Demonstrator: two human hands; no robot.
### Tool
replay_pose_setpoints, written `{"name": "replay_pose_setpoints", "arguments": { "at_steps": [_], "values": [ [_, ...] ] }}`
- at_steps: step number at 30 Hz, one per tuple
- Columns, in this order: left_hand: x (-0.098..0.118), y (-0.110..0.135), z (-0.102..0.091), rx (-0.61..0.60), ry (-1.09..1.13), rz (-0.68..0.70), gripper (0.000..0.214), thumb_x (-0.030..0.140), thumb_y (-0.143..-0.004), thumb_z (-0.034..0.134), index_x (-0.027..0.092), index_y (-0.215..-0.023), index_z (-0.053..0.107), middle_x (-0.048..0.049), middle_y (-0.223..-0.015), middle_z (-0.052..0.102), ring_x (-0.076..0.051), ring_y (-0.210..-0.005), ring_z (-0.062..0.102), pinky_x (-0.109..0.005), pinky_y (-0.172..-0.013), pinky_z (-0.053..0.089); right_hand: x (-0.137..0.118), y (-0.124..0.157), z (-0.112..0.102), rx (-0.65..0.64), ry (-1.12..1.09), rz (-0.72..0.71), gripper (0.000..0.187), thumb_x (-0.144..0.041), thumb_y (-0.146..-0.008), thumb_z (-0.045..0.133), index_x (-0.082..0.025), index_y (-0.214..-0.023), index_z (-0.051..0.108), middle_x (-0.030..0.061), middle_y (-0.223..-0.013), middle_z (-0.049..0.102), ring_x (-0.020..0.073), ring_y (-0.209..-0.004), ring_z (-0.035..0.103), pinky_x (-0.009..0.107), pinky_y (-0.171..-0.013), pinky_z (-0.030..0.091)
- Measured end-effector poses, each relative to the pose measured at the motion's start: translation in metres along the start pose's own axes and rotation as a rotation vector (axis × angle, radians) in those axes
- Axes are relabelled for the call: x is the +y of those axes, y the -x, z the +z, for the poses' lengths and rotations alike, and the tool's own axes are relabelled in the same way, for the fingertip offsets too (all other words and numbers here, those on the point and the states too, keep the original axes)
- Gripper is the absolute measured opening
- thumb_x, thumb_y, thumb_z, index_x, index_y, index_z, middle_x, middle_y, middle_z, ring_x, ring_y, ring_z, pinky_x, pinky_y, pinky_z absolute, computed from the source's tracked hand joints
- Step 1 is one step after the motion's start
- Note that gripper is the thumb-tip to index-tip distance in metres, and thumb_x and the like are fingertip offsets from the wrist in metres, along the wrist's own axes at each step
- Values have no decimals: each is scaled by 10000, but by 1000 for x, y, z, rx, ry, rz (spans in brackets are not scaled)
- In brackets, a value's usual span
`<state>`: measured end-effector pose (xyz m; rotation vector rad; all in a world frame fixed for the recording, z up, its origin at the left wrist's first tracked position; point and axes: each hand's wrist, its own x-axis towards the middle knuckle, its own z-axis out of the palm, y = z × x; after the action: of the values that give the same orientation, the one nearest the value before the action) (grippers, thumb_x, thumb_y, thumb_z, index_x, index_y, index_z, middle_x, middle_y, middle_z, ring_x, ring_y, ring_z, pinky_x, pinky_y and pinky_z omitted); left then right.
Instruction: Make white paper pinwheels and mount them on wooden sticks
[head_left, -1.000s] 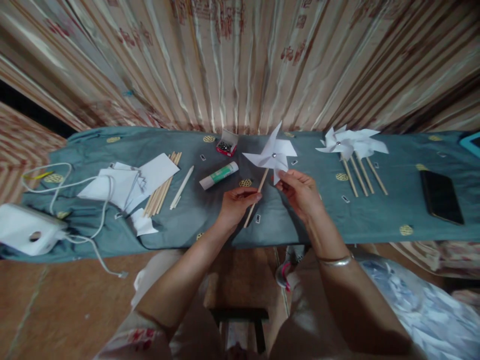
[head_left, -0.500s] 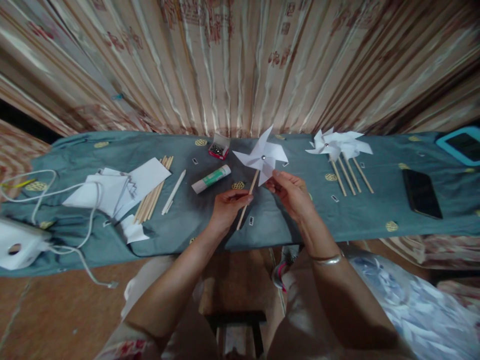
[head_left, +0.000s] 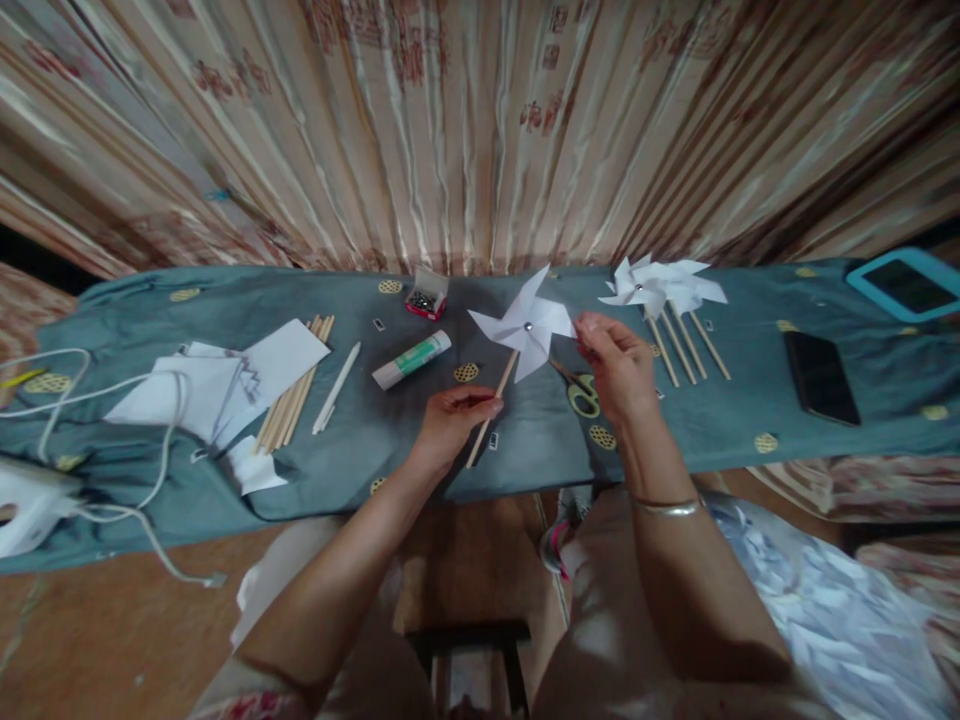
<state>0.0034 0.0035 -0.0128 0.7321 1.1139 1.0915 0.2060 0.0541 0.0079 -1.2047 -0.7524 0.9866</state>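
Note:
A white paper pinwheel [head_left: 532,335] with a shiny pin at its centre is held up over the table on a thin wooden stick. My left hand [head_left: 454,420] pinches that stick below the blades, between thumb and fingers. At the right blade's tip, my right hand [head_left: 616,355] has its thumb and fingertips closed on the paper edge. Scissors [head_left: 583,400] with yellow-green handles lie just left of my right hand, partly behind it. Beyond my left hand are a glue stick [head_left: 411,360] and a small open box of pins [head_left: 427,296].
Finished pinwheels [head_left: 664,285] lie at the back right, near a black phone [head_left: 821,378] and a blue-framed tablet [head_left: 907,285]. Leftward are a white pen [head_left: 336,388], several wooden sticks [head_left: 296,400], paper sheets [head_left: 202,390] and a white cable [head_left: 180,420]. A curtain [head_left: 480,140] hangs behind.
My right hand has moved from the lower blade up and right to the right blade's tip. The pinwheel's blades have turned slightly, and the scissors have come into view.

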Motion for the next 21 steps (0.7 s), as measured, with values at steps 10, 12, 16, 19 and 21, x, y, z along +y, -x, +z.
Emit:
{"name": "replay_pose_setpoints", "arguments": {
  "at_steps": [10, 12, 16, 19, 21],
  "values": [
    [-2, 1, 0, -1, -1, -19, 339, 351, -419, 929, 159, -645, 766, -15, -608, 677, -108, -571, 563, -244, -585, 447, -2, 5, 7, -101, -69, 123, 361, -402, -436, 951, -230, -679, 747, -46, -643, 711, 71, -591, 634, 174, -556, 518],
    [-2, 0, -1, -3, -5, -10, 337, 358, -433, 927, 160, -652, 766, -20, -617, 679, -116, -577, 570, -253, -592, 454, -1, 6, 7, -96, -71, 125, 319, -384, -470, 935, -225, -662, 736, -35, -629, 713, 73, -565, 621, 182, -543, 518],
    [-2, 0, -1, -1, -21, 2, 353, 376, -441, 932, 160, -664, 764, -22, -628, 677, -128, -588, 578, -267, -606, 464, -1, 8, 10, -96, -58, 135, 281, -373, -503, 915, -225, -653, 729, -14, -639, 740, 77, -532, 607, 195, -515, 510],
    [-1, -1, -1, 11, -28, 6, 355, 376, -438, 932, 160, -664, 764, -18, -623, 673, -126, -589, 572, -267, -614, 463, -1, 11, 11, -108, -58, 148, 282, -367, -490, 918, -224, -650, 735, -13, -630, 741, 76, -530, 606, 187, -506, 497],
    [0, -1, -1, 20, -18, 8, 358, 373, -428, 935, 160, -659, 762, -18, -632, 681, -123, -595, 572, -264, -625, 462, 0, 12, 12, -117, -60, 152, 283, -367, -491, 917, -217, -645, 733, -10, -628, 740, 74, -536, 606, 184, -510, 491]
  ]
}}
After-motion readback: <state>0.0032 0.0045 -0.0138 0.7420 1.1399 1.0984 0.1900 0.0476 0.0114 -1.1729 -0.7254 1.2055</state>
